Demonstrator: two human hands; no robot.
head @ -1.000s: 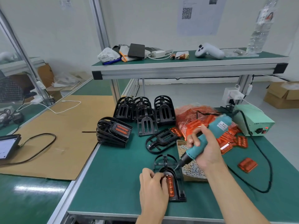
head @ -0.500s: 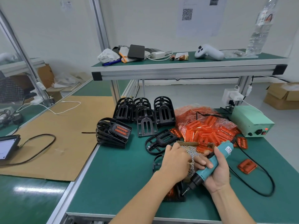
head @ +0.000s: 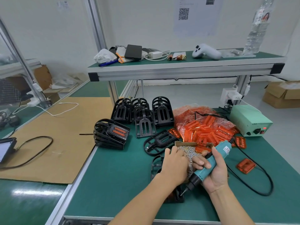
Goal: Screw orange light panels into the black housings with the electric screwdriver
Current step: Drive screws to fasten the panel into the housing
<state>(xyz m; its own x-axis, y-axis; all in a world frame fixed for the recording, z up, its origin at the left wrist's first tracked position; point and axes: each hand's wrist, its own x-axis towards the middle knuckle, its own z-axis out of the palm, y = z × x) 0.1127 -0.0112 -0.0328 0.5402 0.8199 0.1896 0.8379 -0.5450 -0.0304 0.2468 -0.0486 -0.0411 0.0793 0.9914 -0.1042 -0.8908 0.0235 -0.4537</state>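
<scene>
Two hands are busy. The left hand (head: 174, 163) reaches into the cardboard box of small silver screws (head: 189, 151), its fingertips hidden, so I cannot tell its grip. The right hand (head: 215, 169) wraps the teal electric screwdriver (head: 209, 166). The black plastic housing with its orange light panel (head: 156, 166) lies on the green counter (head: 113, 184) under the arms. Next I think a screw must go on the tip.

Both forearms bare up to the frame edge, no sleeves in view. Left hand (head: 174, 164) and right hand (head: 215, 172): no gloves, no rings on the fingers (head: 200, 162), no watch or strap at either wrist behind them. Nails short, unpainted where they show.
</scene>
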